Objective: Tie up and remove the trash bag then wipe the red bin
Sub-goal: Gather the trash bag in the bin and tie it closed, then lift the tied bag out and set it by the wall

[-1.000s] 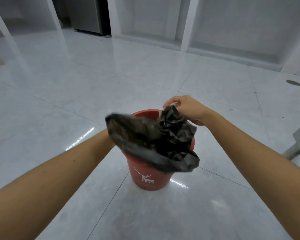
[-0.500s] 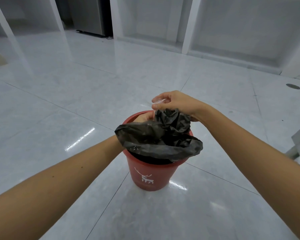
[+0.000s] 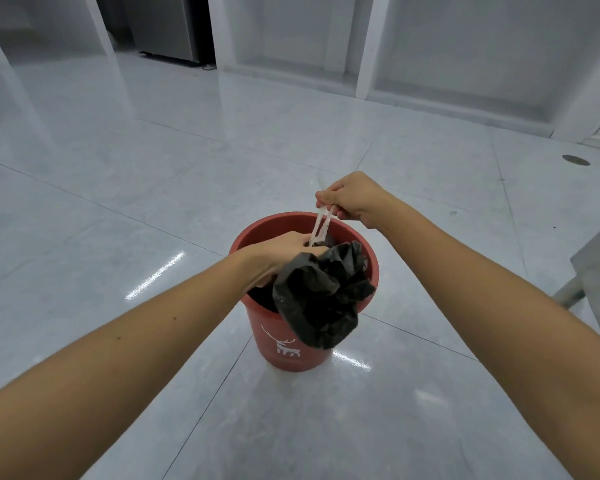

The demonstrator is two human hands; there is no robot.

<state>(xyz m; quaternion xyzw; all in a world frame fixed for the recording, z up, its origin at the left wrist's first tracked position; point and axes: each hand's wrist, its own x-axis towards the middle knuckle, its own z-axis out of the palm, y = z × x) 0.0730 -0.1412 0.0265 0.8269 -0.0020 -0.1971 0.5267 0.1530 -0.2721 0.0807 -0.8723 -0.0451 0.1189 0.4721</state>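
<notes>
Crumpled black trash bag [image 3: 321, 296] droops over red bin [image 3: 284, 344] rim.

Trash bag [image 3: 323, 299] in bin [image 3: 278, 344] on floor [image 3: 153, 188]

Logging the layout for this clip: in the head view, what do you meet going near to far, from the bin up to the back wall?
red bin → black trash bag → left hand → white drawstring → right hand → round floor drain → steel appliance by the back wall.

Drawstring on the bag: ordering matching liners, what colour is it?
White, semi-translucent drawstring, seen in the head view.
</notes>
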